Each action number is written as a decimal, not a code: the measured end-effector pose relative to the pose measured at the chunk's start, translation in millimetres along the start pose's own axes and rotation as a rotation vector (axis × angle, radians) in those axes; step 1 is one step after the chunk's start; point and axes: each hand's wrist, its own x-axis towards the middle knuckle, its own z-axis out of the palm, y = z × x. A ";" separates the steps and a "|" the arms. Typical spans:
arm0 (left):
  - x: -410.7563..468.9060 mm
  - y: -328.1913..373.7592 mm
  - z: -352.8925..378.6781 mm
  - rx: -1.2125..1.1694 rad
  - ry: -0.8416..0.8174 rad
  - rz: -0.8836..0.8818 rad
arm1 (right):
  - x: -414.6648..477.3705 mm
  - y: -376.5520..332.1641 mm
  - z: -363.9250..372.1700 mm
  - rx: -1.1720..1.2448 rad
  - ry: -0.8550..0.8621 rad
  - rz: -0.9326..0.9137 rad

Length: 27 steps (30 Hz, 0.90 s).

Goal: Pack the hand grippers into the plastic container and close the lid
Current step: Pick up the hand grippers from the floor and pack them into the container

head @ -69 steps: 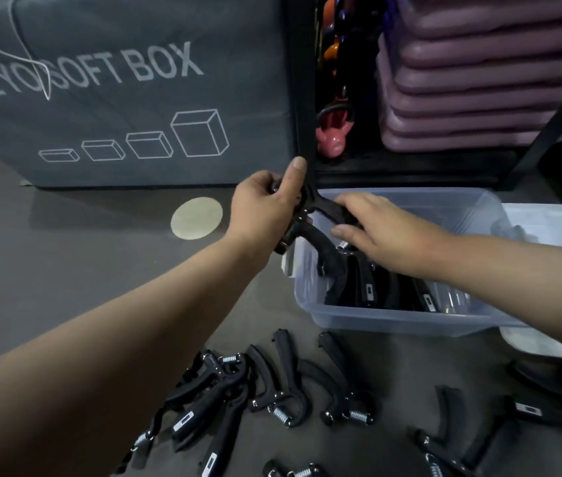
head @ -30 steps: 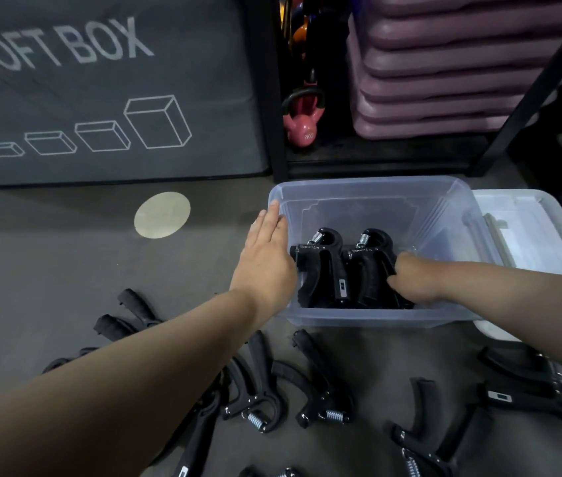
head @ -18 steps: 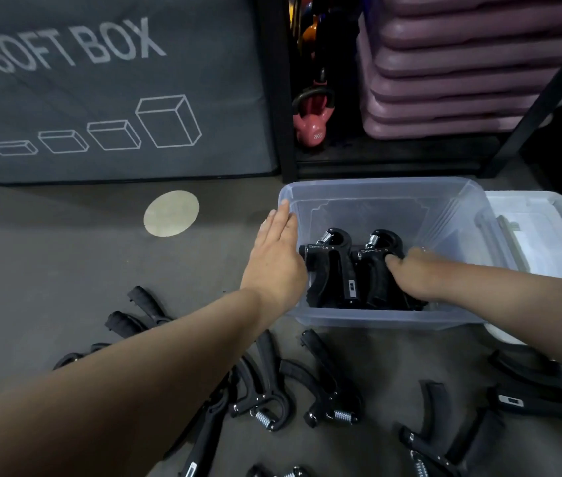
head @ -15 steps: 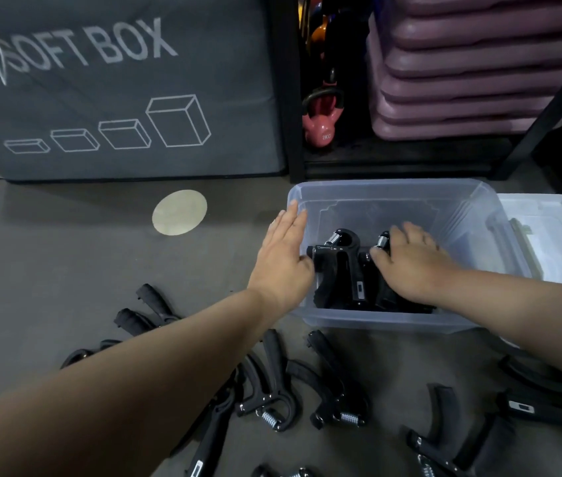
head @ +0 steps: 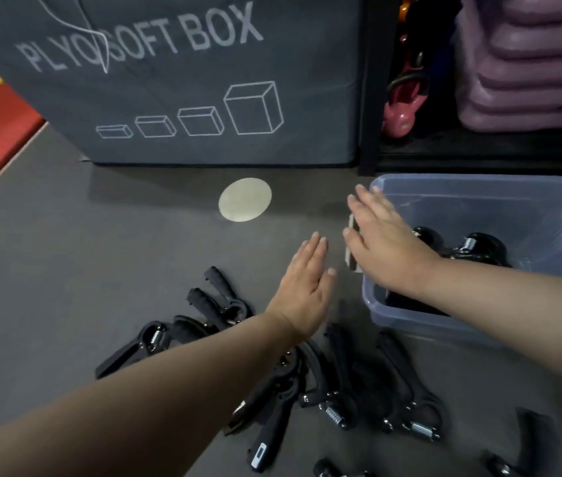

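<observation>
— Where are the grippers [head: 348, 383]?
— Two stand in the bin [head: 420, 325]. The rest lie tangled on the floor [head: 135, 253] under my left hand [head: 307, 290].
— Fingers?
— Straight on both hands, holding nothing. My right hand [head: 386, 249] is over the bin's left rim.
— Next pick?
— I'd take one curved black handle [head: 269, 438], clear of its steel spring [head: 333, 416]. The thin clear bin may slide.

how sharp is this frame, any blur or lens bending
Head view: motion smear softens the left hand, the right hand and the hand grippers on the floor. Head view: wide-angle bending tilts and bows the plyo soft box edges. Head view: dim, even light, with a soft shadow at the box's foot.
</observation>
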 end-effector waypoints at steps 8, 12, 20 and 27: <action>-15.3 -90.8 -55.7 0.341 -0.106 -0.365 | 8.0 -12.5 6.1 -0.103 -0.110 0.141; -28.8 -125.2 -79.1 0.548 -0.209 -0.451 | 2.9 -14.3 9.8 -0.064 -0.067 0.122; -48.0 -143.3 -71.9 1.056 -0.428 -0.168 | 3.6 -13.7 11.6 -0.069 -0.072 0.128; -33.0 -136.4 -85.1 1.194 -0.490 -0.172 | 3.6 -12.3 10.7 -0.041 -0.082 0.121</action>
